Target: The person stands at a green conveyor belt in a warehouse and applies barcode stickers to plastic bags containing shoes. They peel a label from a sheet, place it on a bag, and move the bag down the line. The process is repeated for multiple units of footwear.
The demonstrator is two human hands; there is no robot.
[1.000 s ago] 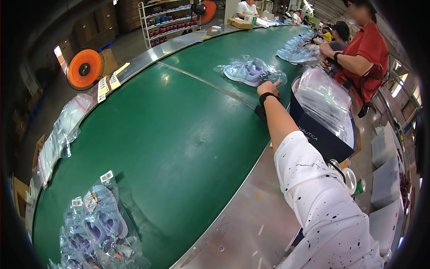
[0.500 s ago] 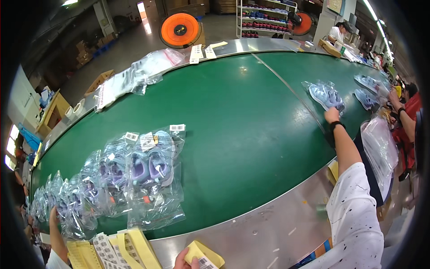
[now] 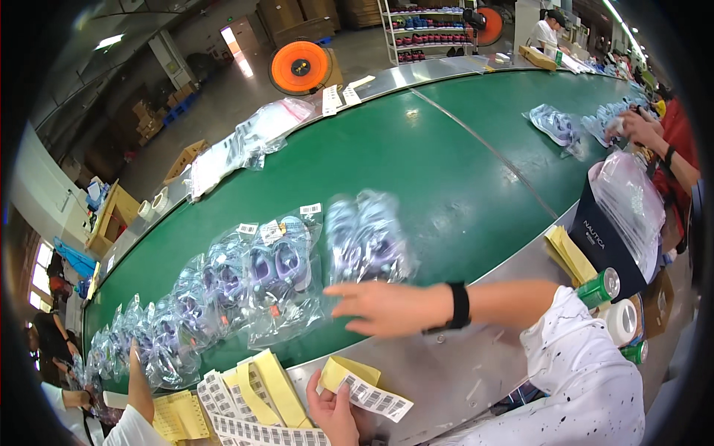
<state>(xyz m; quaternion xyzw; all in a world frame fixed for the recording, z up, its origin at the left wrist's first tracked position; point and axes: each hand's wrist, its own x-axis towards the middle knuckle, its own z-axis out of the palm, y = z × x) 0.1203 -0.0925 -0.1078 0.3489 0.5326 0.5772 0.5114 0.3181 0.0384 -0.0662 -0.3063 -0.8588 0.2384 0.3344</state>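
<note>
The left hand (image 3: 335, 407) pinches a white label strip (image 3: 381, 401) with yellow backing paper between thumb and fingers. The right hand (image 3: 394, 308), motion-blurred, has its fingers spread and grips nothing visible — it is at the near end of a bagged pair of blue shoes (image 3: 368, 238); whether they touch, I cannot tell. That pair lies on the green belt (image 3: 461, 186), right of a row of bagged shoes (image 3: 279, 260). A metal ledge (image 3: 476, 368) borders the belt, with a navy box (image 3: 611, 230) at right. Beyond the far edge stand an orange fan (image 3: 300, 68) and a shoe rack (image 3: 428, 37).
</note>
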